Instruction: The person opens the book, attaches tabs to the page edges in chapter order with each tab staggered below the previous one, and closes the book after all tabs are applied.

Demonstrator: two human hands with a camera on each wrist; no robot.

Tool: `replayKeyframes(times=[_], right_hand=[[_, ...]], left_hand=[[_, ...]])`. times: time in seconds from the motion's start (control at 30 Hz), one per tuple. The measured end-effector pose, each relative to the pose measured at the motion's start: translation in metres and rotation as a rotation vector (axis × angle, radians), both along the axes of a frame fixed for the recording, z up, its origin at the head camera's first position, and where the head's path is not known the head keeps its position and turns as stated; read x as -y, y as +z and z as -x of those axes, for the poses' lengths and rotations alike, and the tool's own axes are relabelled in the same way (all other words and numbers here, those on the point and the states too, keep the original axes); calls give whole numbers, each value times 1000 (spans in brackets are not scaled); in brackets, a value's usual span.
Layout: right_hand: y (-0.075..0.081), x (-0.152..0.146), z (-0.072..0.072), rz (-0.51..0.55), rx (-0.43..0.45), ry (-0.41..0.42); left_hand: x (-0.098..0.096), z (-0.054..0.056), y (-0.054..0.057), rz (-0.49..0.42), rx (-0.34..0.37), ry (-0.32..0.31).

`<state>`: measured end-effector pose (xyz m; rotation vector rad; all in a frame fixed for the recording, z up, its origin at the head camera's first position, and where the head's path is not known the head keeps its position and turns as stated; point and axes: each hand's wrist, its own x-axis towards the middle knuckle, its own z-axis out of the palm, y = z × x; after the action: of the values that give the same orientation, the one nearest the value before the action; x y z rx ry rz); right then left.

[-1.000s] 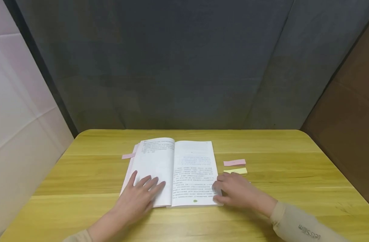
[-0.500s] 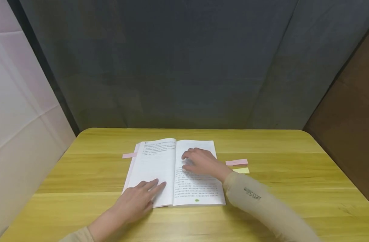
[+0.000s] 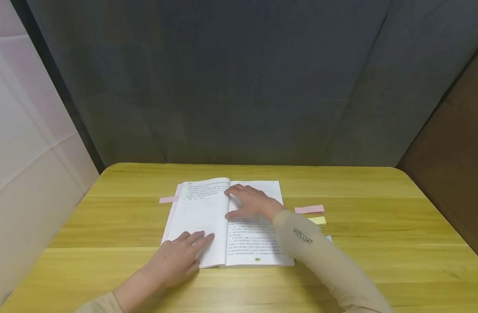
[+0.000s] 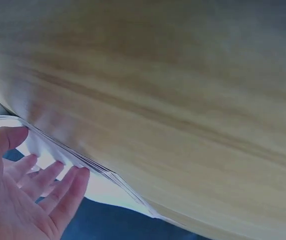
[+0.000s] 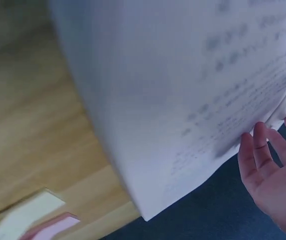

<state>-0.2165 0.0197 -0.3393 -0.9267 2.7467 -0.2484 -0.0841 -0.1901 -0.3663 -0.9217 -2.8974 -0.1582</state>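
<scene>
An open book [image 3: 203, 217] lies on the wooden table, with printed text on both pages. A pink sticky tab [image 3: 168, 199] juts from its left edge. My left hand [image 3: 180, 256] rests on the lower left page, fingers extended, as the left wrist view also shows with the hand [image 4: 37, 190] at the page. Over the upper right page, my right hand [image 3: 248, 202] reaches to the centre fold, its thumb and fingers spread apart. In the right wrist view the fingertips of that hand [image 5: 278, 165] touch the paper near the fold, holding nothing.
To the right of the book lie a pink sticky-note pad [image 3: 309, 209] and a yellow one [image 3: 318, 221]. A small light-blue piece [image 3: 329, 238] shows beside my right sleeve, mostly hidden. A dark cloth [image 3: 239, 87] hangs behind the table [image 3: 379, 208].
My right hand has moved from the right page's lower outer edge up and leftward across the page to the centre fold. My left hand has stayed on the left page, its thumb drawing in.
</scene>
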Motion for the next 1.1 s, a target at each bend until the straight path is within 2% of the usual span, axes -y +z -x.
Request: replayKeyframes(times=[0.23, 0.3, 0.47, 0.67, 0.93, 1.1], right_hand=[[4, 2, 1, -34, 56, -25], [4, 2, 2, -44, 62, -27], [3, 4, 2, -53, 70, -34], [3, 6, 1, -72, 75, -42], [2, 6, 2, -68, 72, -54], [-2, 7, -1, -92, 52, -57]], left_hand=[[3, 1, -1, 79, -27, 115], [4, 1, -2, 89, -44, 131], [6, 2, -2, 101, -79, 137], [7, 0, -2, 105, -64, 137], [8, 1, -3, 86, -91, 121], [8, 2, -4, 80, -74, 123]])
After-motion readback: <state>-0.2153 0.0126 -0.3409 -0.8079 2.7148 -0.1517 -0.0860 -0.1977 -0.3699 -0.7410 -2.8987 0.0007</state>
